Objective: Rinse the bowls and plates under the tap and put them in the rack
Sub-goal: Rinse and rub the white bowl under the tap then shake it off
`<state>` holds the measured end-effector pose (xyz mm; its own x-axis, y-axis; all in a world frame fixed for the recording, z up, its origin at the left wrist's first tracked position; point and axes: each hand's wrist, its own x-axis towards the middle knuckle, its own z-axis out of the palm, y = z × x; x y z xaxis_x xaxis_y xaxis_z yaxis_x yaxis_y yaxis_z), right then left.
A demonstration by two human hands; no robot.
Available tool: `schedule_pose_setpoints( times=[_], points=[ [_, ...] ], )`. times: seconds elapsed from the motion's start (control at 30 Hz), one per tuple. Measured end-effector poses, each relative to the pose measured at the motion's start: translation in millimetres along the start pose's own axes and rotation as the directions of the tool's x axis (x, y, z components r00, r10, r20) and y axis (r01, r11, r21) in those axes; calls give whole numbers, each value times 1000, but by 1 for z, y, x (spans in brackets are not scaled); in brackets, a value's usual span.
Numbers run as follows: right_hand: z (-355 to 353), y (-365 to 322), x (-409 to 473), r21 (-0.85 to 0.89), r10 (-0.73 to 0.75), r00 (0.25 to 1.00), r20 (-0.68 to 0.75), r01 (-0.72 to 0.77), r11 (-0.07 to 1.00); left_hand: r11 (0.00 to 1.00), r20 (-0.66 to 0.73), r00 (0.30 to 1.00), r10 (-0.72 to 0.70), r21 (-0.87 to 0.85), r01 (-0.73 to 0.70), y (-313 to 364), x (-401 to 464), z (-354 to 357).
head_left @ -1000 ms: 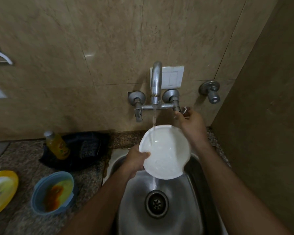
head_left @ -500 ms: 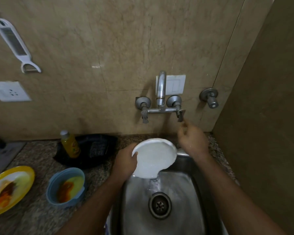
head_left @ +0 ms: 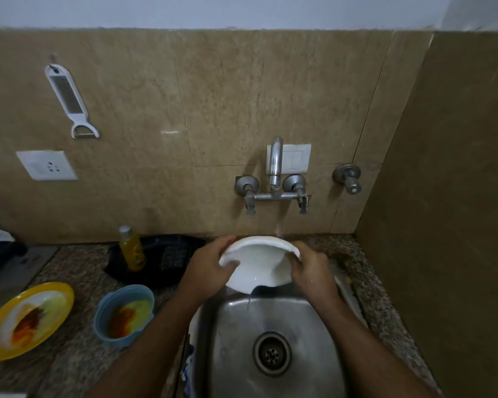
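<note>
White bowl (head_left: 259, 262) tilted over sink (head_left: 308, 317) back edge — left hand (head_left: 210, 268), right hand (head_left: 309, 271) grip opposite rims

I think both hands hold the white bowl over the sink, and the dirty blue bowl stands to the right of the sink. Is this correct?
Not quite. The head view shows the blue bowl to the left of the sink, beside the yellow plate. The left hand and right hand do hold the white bowl over it.

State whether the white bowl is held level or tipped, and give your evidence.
Tipped. The white bowl leans toward the sink, and water spills off its lower rim. Both hands grip its sides.
</note>
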<state>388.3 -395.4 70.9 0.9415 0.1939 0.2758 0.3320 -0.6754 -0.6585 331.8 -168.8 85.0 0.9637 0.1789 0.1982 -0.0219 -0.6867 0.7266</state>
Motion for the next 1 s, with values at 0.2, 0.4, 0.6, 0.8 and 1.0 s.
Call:
schedule_pose_setpoints(
  times=[0.2, 0.4, 0.6, 0.8, 1.0],
  points=[
    [-6, -5, -8, 52, -63, 991, -117, 70, 996, 996, -1, 998, -68, 60, 67, -2, 0, -7],
    [-24, -15, -7, 133, -100, 972, -211, 130, 983, 994, -149, 986, 71, 90, -58, 25, -1, -21],
    [-34, -23, -6, 198, -152, 952, -267, 209, 958, 982, -228, 960, 164, 128, -138, 39, -4, -31],
    [-25, -15, -13, 112, -269, 926, -266, 307, 945, 946, -264, 920, 289, 226, -232, 28, -18, -26],
    [0, 1, -15, -9, -164, 982, -93, 164, 986, 975, -121, 988, 100, 211, -72, 4, -20, -10]
  ],
)
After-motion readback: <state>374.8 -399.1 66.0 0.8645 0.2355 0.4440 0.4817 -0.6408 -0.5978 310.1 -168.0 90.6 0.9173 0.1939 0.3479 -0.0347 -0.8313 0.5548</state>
